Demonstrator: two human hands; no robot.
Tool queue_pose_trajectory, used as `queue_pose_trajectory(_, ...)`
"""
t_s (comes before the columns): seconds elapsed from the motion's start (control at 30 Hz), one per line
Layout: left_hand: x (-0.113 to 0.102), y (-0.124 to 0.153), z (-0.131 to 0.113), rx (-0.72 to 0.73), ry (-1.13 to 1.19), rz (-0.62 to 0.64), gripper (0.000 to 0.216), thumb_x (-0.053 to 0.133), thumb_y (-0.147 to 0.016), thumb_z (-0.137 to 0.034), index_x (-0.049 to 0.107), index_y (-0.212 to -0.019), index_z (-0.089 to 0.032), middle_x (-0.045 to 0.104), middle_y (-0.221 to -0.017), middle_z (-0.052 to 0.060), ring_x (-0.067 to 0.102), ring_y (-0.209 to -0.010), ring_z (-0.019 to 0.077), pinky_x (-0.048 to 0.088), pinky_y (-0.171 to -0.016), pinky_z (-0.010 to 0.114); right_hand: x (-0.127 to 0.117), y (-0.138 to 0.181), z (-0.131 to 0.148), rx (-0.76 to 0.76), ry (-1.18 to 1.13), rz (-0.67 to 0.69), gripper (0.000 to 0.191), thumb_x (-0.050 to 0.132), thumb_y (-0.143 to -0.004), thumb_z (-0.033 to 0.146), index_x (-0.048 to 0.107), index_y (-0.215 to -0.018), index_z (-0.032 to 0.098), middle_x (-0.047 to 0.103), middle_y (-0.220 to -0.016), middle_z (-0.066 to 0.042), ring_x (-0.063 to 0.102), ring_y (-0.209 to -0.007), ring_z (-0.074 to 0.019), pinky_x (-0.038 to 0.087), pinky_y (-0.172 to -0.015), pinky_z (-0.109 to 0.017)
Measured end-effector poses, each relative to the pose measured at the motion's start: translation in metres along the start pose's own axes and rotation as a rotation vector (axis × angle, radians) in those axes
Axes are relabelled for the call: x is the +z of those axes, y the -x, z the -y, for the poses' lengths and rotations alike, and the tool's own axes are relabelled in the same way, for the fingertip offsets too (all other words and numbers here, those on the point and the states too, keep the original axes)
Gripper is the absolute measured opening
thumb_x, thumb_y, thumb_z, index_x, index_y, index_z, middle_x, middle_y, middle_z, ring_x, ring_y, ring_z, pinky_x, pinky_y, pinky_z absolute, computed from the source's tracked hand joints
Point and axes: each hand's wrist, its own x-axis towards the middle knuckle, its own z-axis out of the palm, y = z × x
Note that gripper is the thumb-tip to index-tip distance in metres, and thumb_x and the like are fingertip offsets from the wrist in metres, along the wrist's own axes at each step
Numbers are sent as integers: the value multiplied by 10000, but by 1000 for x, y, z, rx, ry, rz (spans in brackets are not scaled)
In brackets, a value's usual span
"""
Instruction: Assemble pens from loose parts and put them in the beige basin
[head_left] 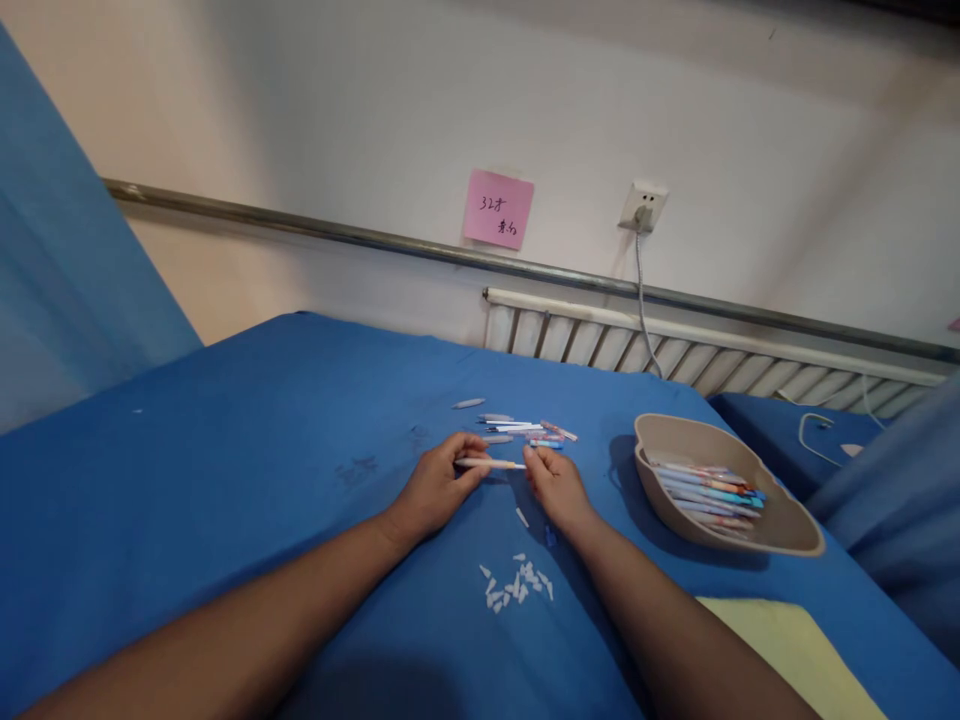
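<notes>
My left hand [435, 487] is closed around a pale pen [491, 463] with an orange-tinted section, held roughly level above the blue cloth. At its right end, the fingertips of my right hand [556, 487] pinch the thin white tip. Just beyond both hands lies a loose group of pen parts: white refills [517, 428], grey barrels [497, 439] and patterned pieces [547, 441]. Nearer to me, several small white cone-shaped tips [517, 588] are scattered, with a single tip [522, 517] apart from them. A small dark blue piece [551, 537] sits beside my right wrist.
On the right stands a beige basket [806, 540] with several pens [712, 495] inside. A yellow cloth or sheet [787, 650] lies in front of it. Behind the blue-covered table [225, 480] are a radiator [570, 335], a metal rail [360, 236] and a plugged-in cable [641, 290].
</notes>
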Motion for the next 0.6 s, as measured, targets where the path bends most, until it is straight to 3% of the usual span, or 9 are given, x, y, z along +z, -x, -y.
queue_pose_trajectory(0.27, -3, -1, -7, -60, 108, 46, 292, 584, -738, -235, 537, -1021, -179, 702, -852, 22, 656, -802, 180, 491, -781, 317, 2, 2, 4, 81, -176, 108, 495, 446, -747, 670, 416, -569, 208, 376, -450, 59, 321, -387, -84, 239, -376, -227)
queue_pose_trajectory(0.6, -2, -2, -5, -82, 137, 23, 340, 611, -714, -265, 537, -1033, -177, 697, -887, 22, 650, -806, 175, 489, -800, 322, 2, -1, 6, 115, -235, 46, 469, 508, -708, 643, 421, -559, 207, 383, -436, 64, 316, -369, -77, 223, -366, -227)
